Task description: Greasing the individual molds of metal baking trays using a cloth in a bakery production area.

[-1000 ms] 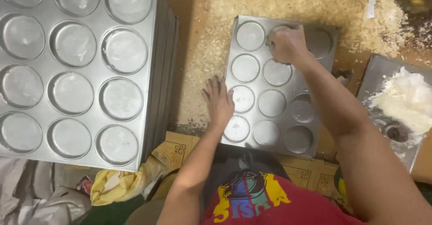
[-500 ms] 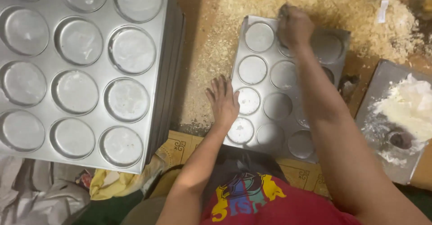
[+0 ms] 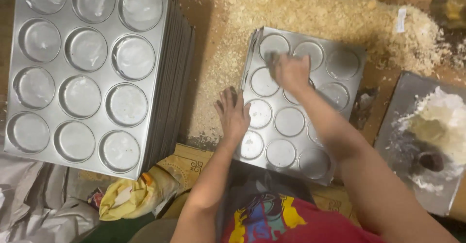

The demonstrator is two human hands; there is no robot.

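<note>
Right hand has swept back toward the middle of the round-cup baking tray

Nearest, the left hand (image 3: 234, 113) lies flat with fingers spread on the near-left edge of the baking tray (image 3: 297, 108), pinning it as before. Farther in, the right hand (image 3: 290, 71), fingers curled over something small and dark I cannot make out, has slid from the far-right cups to the far-left ones, so the rubbing is working across the rows. A stack of like trays (image 3: 92, 68) stands left; sawdust (image 3: 310, 10) lies beyond.
</note>
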